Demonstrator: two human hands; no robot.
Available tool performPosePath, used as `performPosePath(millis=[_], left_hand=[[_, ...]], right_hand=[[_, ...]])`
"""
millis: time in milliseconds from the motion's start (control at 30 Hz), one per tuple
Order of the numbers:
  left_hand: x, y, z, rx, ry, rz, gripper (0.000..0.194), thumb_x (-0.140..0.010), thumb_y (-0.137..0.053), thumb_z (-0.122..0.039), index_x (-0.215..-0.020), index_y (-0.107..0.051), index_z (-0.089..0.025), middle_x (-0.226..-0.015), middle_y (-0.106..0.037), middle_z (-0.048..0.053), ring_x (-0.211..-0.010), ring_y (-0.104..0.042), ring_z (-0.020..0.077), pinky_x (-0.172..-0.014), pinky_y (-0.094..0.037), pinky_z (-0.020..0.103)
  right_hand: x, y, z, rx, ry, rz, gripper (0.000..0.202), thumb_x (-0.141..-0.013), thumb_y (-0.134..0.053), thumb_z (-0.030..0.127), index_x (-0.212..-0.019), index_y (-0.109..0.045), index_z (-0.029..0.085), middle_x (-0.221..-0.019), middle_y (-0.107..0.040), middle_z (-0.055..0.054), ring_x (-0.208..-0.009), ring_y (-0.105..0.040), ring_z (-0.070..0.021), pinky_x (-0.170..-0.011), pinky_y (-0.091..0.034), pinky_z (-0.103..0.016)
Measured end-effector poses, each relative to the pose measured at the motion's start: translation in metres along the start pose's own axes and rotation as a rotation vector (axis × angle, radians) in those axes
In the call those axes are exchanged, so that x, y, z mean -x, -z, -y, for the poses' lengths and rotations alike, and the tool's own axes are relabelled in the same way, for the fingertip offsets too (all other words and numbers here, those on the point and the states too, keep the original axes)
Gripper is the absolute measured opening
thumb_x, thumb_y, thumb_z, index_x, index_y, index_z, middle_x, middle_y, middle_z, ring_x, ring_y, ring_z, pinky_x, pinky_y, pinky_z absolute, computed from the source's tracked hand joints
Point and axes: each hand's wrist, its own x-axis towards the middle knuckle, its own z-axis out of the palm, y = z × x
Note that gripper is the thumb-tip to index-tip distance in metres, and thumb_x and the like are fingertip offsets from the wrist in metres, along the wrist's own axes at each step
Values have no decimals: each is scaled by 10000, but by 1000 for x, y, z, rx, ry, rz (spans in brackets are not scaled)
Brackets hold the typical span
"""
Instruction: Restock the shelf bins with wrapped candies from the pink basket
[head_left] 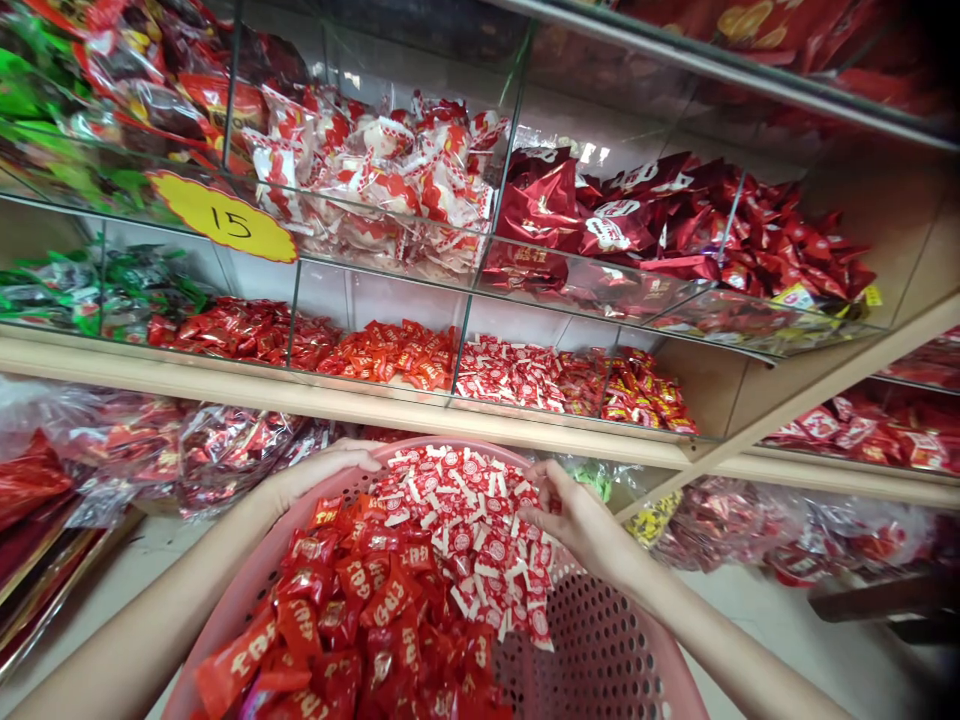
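A round pink plastic basket (217, 610) with a perforated wall stands tilted below the shelf. My left hand (330, 472) is closed over its far left rim. Inside, red-wrapped candies (367, 600) heap up on the left and near side. Smaller white-and-red wrapped candies (465, 500) lie at the far side and middle. My right hand (574, 515) reaches over the basket's far right side, thumb and fingers apart, touching the edge of the small candies. Nothing shows gripped between its fingers.
Clear-fronted shelf bins hold red-and-white packets (405, 185), dark red packets (600, 215) and small white-and-red candies (510, 372). A yellow tag (225, 218) reads 15. Bagged goods (735, 520) sit under the wooden shelf edge (360, 400). A diagonal wooden post (810, 390) stands right.
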Motion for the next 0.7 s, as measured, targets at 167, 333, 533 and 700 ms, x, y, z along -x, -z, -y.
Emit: performPosePath(millis=[167,333,533,700], left_hand=[[3,1,1,-3,-37,28,455,-644,-560,-284,-1089,-610,-204,-938,-700,13,-909,-619,256,-793,-475,310],[6,1,1,-10,-69,43,425,-650,-549,-274,-1062,-624,-206,-939,-699,-2,-907,-617,246,-784,-470,297],[6,-2,-2,2,-95,55,423,-637,-538,-241,-1046,-640,-202,-854,-715,2,-831,-631,241,-754,-467,299],[0,2,5,3,-102,39,426,-637,-521,-247,-1042,-643,-195,-887,-709,13,-868,-621,249,-788,-450,310]], right_hand=[[-2,-8,-4,20,-13,-10,236,-780,-506,375,-933,-443,206,-581,-434,59,-515,-395,-104,-497,-313,-224],[-5,-15,-2,31,-10,-36,214,-795,-480,370,-933,-442,211,-573,-449,57,-501,-413,-108,-491,-317,-222],[-4,-15,4,74,3,-29,190,-791,-459,302,-959,-458,214,-642,-520,27,-526,-461,-123,-509,-343,-231],[-1,-11,7,88,-2,2,219,-799,-391,219,-1008,-456,214,-673,-549,6,-579,-512,-143,-549,-368,-242]])
